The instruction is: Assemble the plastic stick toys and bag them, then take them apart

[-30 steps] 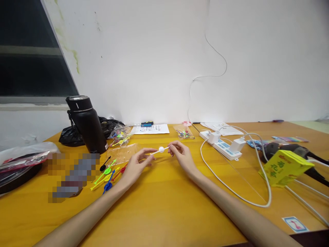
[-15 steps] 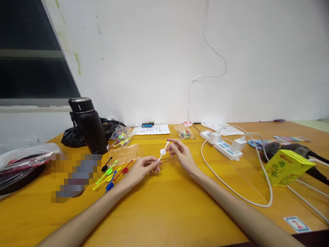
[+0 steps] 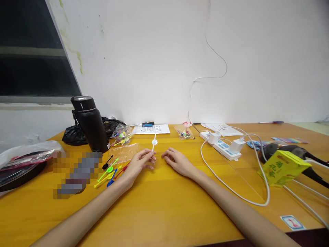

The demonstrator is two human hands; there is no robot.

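Pinched by one end between thumb and fingertips of my left hand (image 3: 143, 160) is a white arrow spinner (image 3: 154, 142) with a round disc at its middle. It points up and away from me, above the table. My right hand (image 3: 178, 161) holds nothing; it is at the table to the right of the spinner, fingers loosely bent and apart. Beside my left wrist lie several more arrow spinners: a black one (image 3: 105, 166), a green one (image 3: 110, 169), a blue one (image 3: 110, 183), plus yellow and red ones partly overlapping.
A black bottle (image 3: 93, 128) stands at the left, near a clear plastic bag (image 3: 123, 152). Bags of small colourful parts (image 3: 185, 133) lie farther back. On the right are a power strip (image 3: 227, 151), looping white cables and a yellow box (image 3: 284, 168).
My right hand has let go of the white arrow spinner and come down to the table. My left hand has moved slightly left, and the spinner now points more upright.
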